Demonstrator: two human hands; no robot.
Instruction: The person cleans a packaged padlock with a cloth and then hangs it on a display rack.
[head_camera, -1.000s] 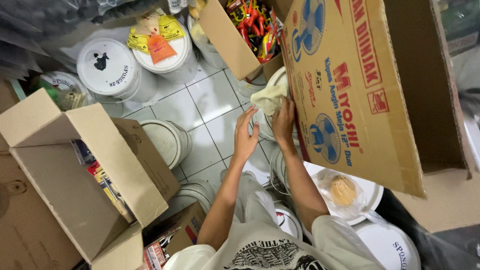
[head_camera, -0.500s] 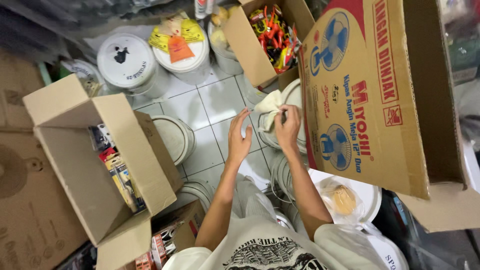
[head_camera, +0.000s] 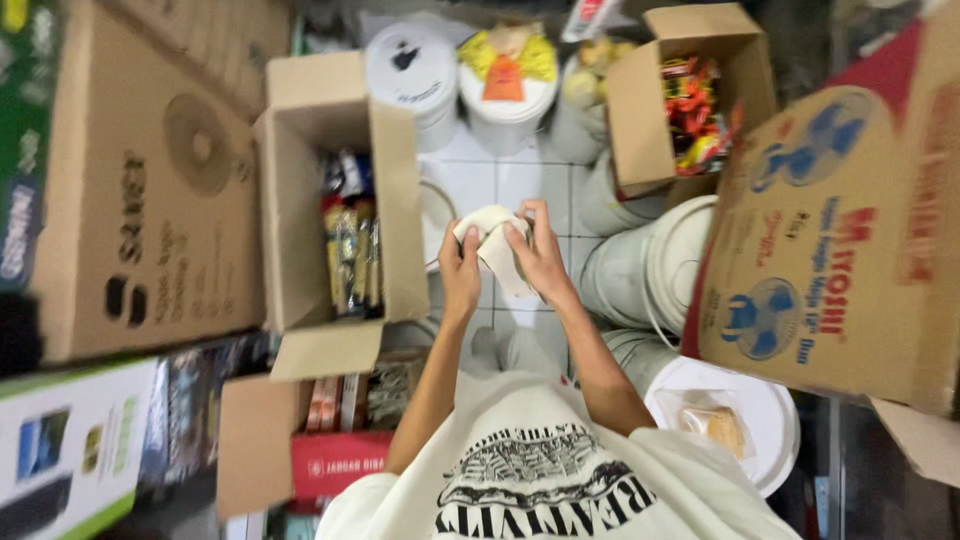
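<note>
Far left, over the floor: large flat brown carton (head_camera: 150, 180) lying on its side, then an open box of snack packets (head_camera: 350, 255) standing just beside the hands. Centre, above the white floor tiles (head_camera: 495, 185): left hand (head_camera: 460, 275) and right hand (head_camera: 540, 255) raised together, both closed on one pale folded cloth (head_camera: 490, 240). Cloth pinched between the two, left fingers (head_camera: 470, 240) curled on its near-left edge, right fingers (head_camera: 520, 232) wrapped over its top right, loose tail hanging down toward the body. Long axis running roughly from upper left to lower right; neither hand clearly nearer, both touching. Beyond, at the top: two lidded white buckets (head_camera: 420, 75). Right of the hands: open white bucket (head_camera: 660, 265) close by, small box of bright wrappers (head_camera: 680, 110) above it, big fan carton (head_camera: 830, 250) tilted at far right.
</note>
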